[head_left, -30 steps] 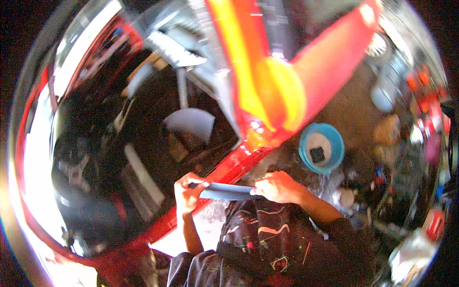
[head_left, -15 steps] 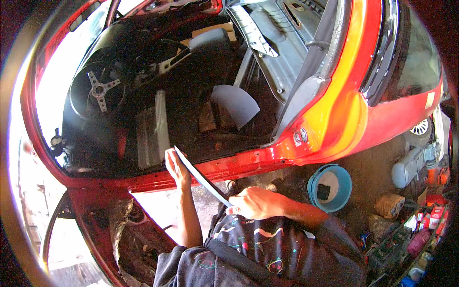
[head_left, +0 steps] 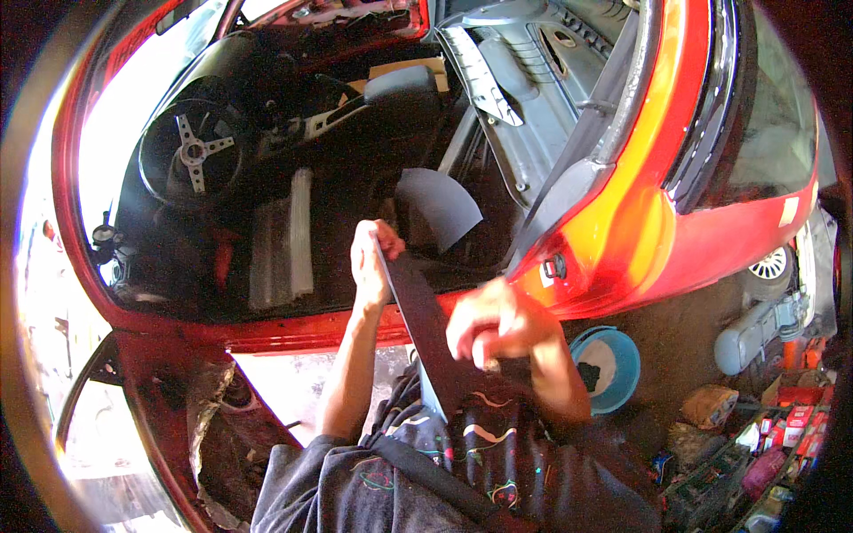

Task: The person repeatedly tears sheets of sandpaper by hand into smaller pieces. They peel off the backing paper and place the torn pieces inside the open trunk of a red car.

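My left hand [head_left: 371,262] grips the upper end of a thin flexible sheet [head_left: 426,324], dark on one face and pale along its edge and back, over the red door sill [head_left: 267,336]. The sheet hangs down toward my shirt. Just right of it is my right hand [head_left: 502,327], raised with bent fingers. Motion blurs those fingers, so whether they touch anything is unclear. Inside the car, a curved grey sheet [head_left: 440,209] lies beyond my hands.
The steering wheel [head_left: 194,153] is at the far left of the stripped cabin. Grey plastic trim [head_left: 533,98] rests at the back. A blue bucket [head_left: 629,369] stands right of me, near a crate of tools and boxes [head_left: 711,471] and a wheel [head_left: 771,266].
My left hand has risen and shifted right with the sheet, turning its dark face into view. My right hand has let go of the sheet's lower end and moved up and right.
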Tool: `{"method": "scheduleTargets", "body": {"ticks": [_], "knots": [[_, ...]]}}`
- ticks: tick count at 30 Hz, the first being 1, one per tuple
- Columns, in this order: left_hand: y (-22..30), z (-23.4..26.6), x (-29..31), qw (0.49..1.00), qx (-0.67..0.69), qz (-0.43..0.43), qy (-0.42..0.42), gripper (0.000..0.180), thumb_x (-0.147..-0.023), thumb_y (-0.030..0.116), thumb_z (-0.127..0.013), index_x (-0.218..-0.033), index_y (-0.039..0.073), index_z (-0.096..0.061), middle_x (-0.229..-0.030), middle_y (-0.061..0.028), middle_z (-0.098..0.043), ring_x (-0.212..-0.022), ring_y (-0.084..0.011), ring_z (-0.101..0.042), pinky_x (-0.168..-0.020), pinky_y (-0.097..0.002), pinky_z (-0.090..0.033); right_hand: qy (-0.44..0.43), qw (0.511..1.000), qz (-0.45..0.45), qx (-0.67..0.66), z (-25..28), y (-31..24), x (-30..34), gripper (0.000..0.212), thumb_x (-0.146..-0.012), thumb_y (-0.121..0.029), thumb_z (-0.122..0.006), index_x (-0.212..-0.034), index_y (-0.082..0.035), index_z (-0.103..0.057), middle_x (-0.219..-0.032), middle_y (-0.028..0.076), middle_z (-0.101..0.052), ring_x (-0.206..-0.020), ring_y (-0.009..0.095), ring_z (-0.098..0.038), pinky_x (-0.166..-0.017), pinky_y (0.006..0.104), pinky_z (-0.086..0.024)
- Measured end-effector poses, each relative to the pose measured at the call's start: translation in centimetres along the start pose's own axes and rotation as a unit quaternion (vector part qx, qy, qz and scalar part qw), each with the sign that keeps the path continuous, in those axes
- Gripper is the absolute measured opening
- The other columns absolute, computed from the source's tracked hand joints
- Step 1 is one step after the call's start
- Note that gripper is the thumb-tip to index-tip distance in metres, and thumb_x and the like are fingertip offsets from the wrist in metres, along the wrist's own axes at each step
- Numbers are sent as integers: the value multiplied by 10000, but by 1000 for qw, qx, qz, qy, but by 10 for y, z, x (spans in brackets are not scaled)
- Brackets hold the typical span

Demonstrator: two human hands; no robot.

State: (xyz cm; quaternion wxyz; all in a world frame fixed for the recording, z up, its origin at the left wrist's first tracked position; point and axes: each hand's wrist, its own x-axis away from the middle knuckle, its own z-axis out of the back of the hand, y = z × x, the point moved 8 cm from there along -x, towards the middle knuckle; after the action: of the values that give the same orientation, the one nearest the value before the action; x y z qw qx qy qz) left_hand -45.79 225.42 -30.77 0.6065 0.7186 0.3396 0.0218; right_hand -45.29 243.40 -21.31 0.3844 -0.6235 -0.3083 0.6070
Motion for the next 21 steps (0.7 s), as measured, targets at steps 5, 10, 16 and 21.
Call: {"method": "scheduleTargets", "body": {"ticks": [5, 10, 16, 21], "knots": [[14, -52, 10, 999, -47, -14, -22, 220, -958, 258, -335, -879, 73, -422, -818, -19, -428, -743, -100, -401, -692, -257, -364, 241, 918, 16, 316, 51, 11, -29, 257, -807, -113, -602, -1049, -29, -590, -1011, 124, -595, -936, 247, -584, -802, 316, -463], [39, -62, 16, 996, 34, -29, -70, 168, -913, 153, -435, -1045, 49, -432, -1009, -57, -489, -938, -130, -475, -862, -302, -377, 232, 925, -1, 300, 52, 3, -26, 270, -778, -93, -625, -1032, -6, -595, -1025, 139, -601, -969, 268, -577, -845, 349, -446], [55, -64, 27, 996, 19, -36, -80, 284, -808, 97, -575, -1067, 23, -485, -1127, -105, -459, -1138, -207, -433, -998, -375, -318, 259, 921, -11, 292, 55, -4, -16, 285, -773, -110, -646, -1023, 14, -587, -1021, 146, -606, -969, 262, -578, -858, 350, -437], [76, -61, 13, 987, -109, -48, -109, 327, -752, 145, -674, -1007, 17, -516, -1086, -104, -473, -1055, -217, -491, -920, -362, -402, 231, 945, -45, 226, 58, 3, -18, 296, -783, -142, -662, -1016, 13, -567, -995, 108, -596, -958, 186, -555, -859, 315, -424]]}}
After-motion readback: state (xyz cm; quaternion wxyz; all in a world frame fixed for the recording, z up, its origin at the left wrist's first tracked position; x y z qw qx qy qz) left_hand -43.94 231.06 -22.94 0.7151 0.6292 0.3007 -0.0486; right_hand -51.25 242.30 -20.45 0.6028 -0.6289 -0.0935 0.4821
